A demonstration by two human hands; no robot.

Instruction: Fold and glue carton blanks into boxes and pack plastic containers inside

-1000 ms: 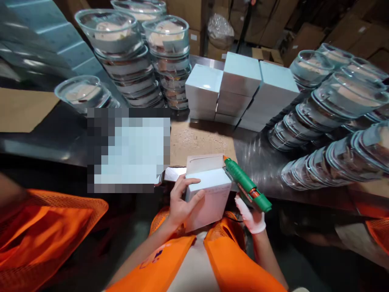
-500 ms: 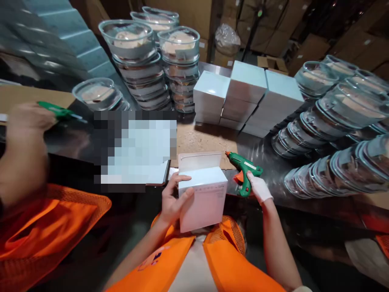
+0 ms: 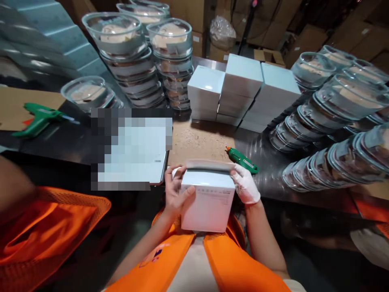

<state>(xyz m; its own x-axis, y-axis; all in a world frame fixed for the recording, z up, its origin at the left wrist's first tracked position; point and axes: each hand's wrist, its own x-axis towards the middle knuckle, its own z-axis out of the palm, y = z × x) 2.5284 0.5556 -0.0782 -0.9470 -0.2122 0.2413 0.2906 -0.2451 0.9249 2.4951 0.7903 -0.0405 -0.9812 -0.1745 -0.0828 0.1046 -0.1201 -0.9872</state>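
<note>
A white carton box (image 3: 208,207) with small print on its front is held upright close to my body. My left hand (image 3: 176,192) grips its left side, thumb on the front face. At its top right corner, my right hand (image 3: 246,185), in a white glove, has its fingers closed on the end of the raised top flap (image 3: 209,165). The flap stands partly lifted along the far top edge. A green glue gun (image 3: 243,160) with an orange tip lies on the table just beyond my right hand, its handle hidden.
White boxes (image 3: 243,77) are stacked behind a cardboard sheet (image 3: 197,142). Stacks of clear round containers (image 3: 173,44) stand at left and right. A partly blurred-out white panel (image 3: 154,166) lies left. A co-worker's arm (image 3: 15,178) is near another green glue gun (image 3: 38,119).
My right hand has let go of the glue gun, now on the table, and moved left onto the box's flap, which tilts lower. The co-worker's hand has left the other glue gun.
</note>
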